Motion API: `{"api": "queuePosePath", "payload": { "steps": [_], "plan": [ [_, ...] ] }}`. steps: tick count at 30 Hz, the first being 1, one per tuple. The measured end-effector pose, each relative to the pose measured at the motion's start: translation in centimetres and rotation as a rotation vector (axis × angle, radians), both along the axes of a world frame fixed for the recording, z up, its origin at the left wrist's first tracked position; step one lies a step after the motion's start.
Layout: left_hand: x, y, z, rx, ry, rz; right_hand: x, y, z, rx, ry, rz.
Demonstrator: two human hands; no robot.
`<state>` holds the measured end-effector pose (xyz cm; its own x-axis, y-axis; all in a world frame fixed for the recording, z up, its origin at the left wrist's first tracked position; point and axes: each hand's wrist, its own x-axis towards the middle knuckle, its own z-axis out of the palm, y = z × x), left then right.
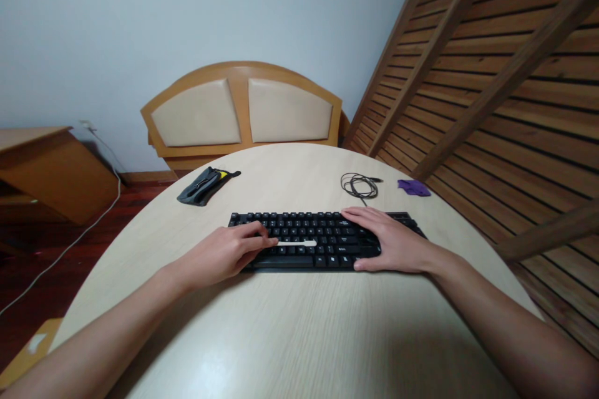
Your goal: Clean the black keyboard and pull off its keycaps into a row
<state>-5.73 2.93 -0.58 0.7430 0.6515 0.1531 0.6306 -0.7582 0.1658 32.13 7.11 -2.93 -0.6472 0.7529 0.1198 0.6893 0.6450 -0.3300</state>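
Left hand [241,248] has its fingers clamped on the stick [298,243], over the keyboard [322,232] on the table [281,330]; right hand [395,238] spans the keyboard, thumb and fingers apart; the step appears to be stick work across it, next seemingly needing firm bracing.

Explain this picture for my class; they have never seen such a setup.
There is no machine here, only a person working bare-handed. The single picture comes from a camera worn on the head, looking forward and down. On the pale table lies a black keyboard; beyond it are a dark pouch, a coiled cable and a purple cloth. The left hand holds a thin white stick over the keyboard; the right hand is spread over its right part.
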Motion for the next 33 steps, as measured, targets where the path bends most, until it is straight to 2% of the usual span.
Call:
{"api": "queuePosePath", "payload": {
  "steps": [19, 33],
  "plan": [
    [3.3, -1.5, -0.8, 0.081, 0.048, 0.0, -1.2, -0.7, -0.1, 0.029, 0.033, 0.021],
    [4.4, -2.0, -0.6, 0.093, 0.015, -0.04, -2.9, -1.8, 0.1, 0.023, 0.071, 0.033]
  ]
}}
